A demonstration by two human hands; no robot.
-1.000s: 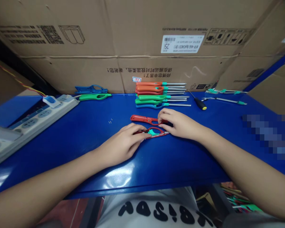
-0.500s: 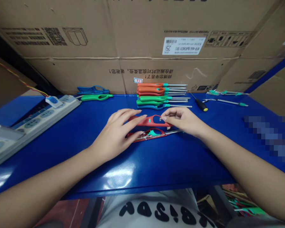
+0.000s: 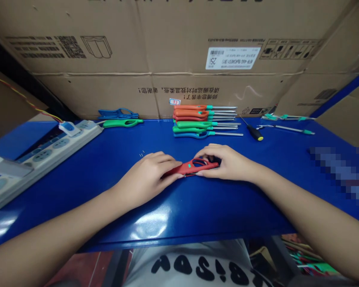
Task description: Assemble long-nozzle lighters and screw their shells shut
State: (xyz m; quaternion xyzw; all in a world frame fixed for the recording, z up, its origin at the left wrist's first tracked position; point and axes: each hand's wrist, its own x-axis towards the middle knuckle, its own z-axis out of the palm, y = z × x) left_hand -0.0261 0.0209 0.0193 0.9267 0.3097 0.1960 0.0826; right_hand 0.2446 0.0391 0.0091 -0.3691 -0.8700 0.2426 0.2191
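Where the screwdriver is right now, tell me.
In the head view, the black-handled screwdriver lies right of centre on the blue table, between the stacked lighters and a loose metal rod, farther back than the right hand.

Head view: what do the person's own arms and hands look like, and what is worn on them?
The left hand and right hand are ungloved; no rings, watch or bracelet show. The left forearm and right forearm are bare, with no sleeves in view. A pale fabric garment with large black lettering shows below.
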